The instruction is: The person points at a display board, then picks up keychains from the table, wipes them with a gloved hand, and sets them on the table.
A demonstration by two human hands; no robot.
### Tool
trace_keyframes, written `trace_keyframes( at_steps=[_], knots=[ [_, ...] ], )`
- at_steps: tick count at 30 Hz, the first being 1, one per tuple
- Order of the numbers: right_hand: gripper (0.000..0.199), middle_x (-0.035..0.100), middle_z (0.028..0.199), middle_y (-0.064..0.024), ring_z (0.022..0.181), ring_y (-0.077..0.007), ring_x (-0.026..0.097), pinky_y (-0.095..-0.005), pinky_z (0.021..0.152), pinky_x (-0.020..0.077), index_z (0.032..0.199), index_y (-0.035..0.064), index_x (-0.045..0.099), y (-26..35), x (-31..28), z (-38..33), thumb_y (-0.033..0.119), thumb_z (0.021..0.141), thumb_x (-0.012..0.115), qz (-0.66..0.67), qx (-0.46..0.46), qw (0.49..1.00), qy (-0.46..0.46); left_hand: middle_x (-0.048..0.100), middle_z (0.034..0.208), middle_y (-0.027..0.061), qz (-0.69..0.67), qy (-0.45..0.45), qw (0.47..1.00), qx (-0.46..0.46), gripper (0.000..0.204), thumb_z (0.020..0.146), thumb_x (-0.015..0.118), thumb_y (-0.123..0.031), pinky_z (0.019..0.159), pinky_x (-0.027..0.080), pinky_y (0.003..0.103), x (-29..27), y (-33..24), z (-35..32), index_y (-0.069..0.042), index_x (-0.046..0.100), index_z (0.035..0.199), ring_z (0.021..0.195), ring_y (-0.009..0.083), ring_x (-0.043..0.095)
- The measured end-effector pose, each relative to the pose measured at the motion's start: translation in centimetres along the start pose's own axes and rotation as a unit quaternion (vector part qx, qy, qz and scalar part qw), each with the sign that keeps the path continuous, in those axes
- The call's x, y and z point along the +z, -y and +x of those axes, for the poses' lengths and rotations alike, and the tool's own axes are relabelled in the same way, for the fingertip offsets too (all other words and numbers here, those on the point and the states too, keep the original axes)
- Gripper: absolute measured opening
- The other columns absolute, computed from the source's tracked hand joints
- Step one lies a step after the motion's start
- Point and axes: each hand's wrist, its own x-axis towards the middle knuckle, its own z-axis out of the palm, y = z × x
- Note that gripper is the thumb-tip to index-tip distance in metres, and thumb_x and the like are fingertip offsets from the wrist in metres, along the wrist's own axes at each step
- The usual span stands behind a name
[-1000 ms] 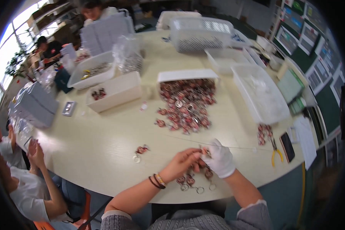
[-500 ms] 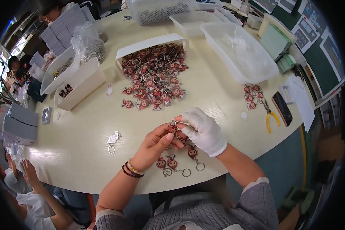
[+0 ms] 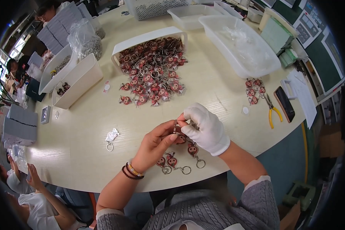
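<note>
Between thumb and fingers, my bare left hand (image 3: 157, 142) grips a reddish keychain charm (image 3: 175, 127), which is turned nearly edge-on. My right hand (image 3: 204, 129) wears a white glove with bare fingertips and pinches at the charm's upper end; the small part there is hidden by the fingers. Below my hands lie several red character keychains (image 3: 172, 162) with silver split rings, one of them partly covered by my right hand. A pale, white-sided keychain (image 3: 112, 135) rests alone to the left.
A white bin (image 3: 117, 49) lies tipped, spilling many keychains. Yellow-handled pliers (image 3: 273, 114), a phone (image 3: 284, 103) and a small keychain group (image 3: 254, 91) lie at right. Translucent tubs (image 3: 253, 71) stand behind. At left are a long white box (image 3: 79, 85), grey stacks (image 3: 21, 124) and a co-worker's hand (image 3: 34, 177).
The charm in my hands has turned from showing its face to nearly edge-on. My right fingers have shifted slightly at its top. The whole view has moved a little.
</note>
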Motion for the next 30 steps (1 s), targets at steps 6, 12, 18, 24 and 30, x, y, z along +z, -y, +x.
trace_keyframes(
  at_steps=[6, 12, 18, 24, 30],
  knots=[
    [0.012, 0.057, 0.081, -0.0062, 0.065, -0.0239, 0.06, -0.032, 0.053, 0.0474, 0.085, 0.0084, 0.058, 1.0, -0.6, 0.4, 0.014, 0.076, 0.064, -0.075, -0.018, 0.997, 0.023, 0.055, 0.113, 0.0129, 0.015, 0.011, 1.0, -0.011, 0.039, 0.092, 0.046, -0.008, 0.082, 0.047, 0.028, -0.6, 0.2, 0.2, 0.002, 0.036, 0.129, 0.093, 0.0166, 0.058],
    [0.012, 0.055, 0.078, -0.0051, 0.061, -0.0238, 0.058, -0.0332, 0.051, 0.0462, 0.082, 0.0092, 0.057, 1.2, -0.7, 0.8, 0.013, 0.073, 0.064, -0.122, -0.062, 0.99, 0.031, 0.06, 0.102, 0.011, 0.034, -0.008, 0.999, -0.022, 0.038, 0.092, 0.048, -0.01, 0.076, 0.048, 0.026, -0.6, -0.1, -0.1, 0.003, 0.04, 0.127, 0.084, 0.0144, 0.06],
    [0.014, 0.052, 0.074, -0.004, 0.055, -0.0242, 0.056, -0.0346, 0.046, 0.044, 0.077, 0.011, 0.051, 1.5, -0.3, 0.0, 0.015, 0.072, 0.063, -0.17, -0.058, 0.983, 0.027, 0.062, 0.096, 0.0083, -0.006, -0.015, 0.999, -0.03, 0.039, 0.092, 0.049, -0.015, 0.076, 0.048, 0.025, 0.4, 1.0, 0.0, 0.002, 0.039, 0.125, 0.086, 0.0127, 0.061],
    [0.016, 0.05, 0.072, -0.0043, 0.052, -0.0243, 0.054, -0.034, 0.044, 0.0426, 0.074, 0.0112, 0.049, 1.8, 0.3, 0.0, 0.018, 0.073, 0.063, -0.19, -0.06, 0.98, 0.007, 0.063, 0.092, 0.0081, -0.002, -0.018, 1.0, -0.019, 0.037, 0.093, 0.047, -0.02, 0.08, 0.047, 0.025, 0.8, 0.8, -0.4, -0.001, 0.04, 0.124, 0.087, 0.0109, 0.059],
    [0.022, 0.05, 0.071, -0.0062, 0.052, -0.0265, 0.053, -0.0365, 0.044, 0.0415, 0.074, 0.0109, 0.049, 1.3, 0.4, 0.4, 0.028, 0.077, 0.063, -0.15, -0.069, 0.986, 0.017, 0.059, 0.1, 0.0064, -0.051, -0.025, 0.998, -0.018, 0.036, 0.094, 0.045, -0.022, 0.079, 0.047, 0.024, 0.5, 0.8, -0.1, -0.001, 0.041, 0.123, 0.086, 0.0091, 0.058]
  ],
)
